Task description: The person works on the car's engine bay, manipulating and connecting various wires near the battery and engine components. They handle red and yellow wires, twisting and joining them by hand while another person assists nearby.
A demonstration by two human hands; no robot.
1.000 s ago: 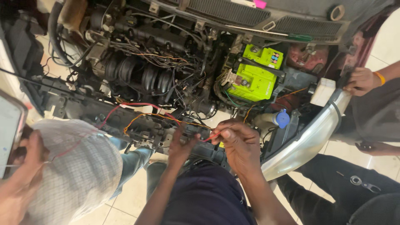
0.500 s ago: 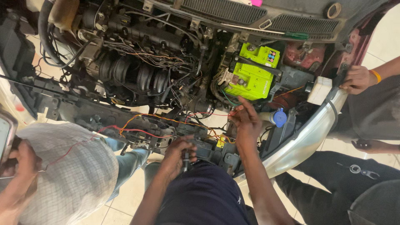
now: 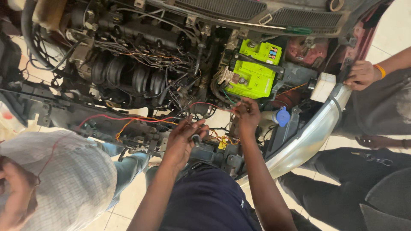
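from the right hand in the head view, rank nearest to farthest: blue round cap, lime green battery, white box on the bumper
From the right hand:
1. Blue round cap, just to its right.
2. Lime green battery, above it.
3. White box, far right on the bumper.

Both forearms are bare right up from the bottom of the view, no sleeves, no gloves, nothing at the wrists. The left hand carries no ring or band that shows; same for the right hand, fingers bare. Below, between the arms, there's a dark navy garment, plain cloth with soft folds and one tiny pale mark near its right side, too small to make out.
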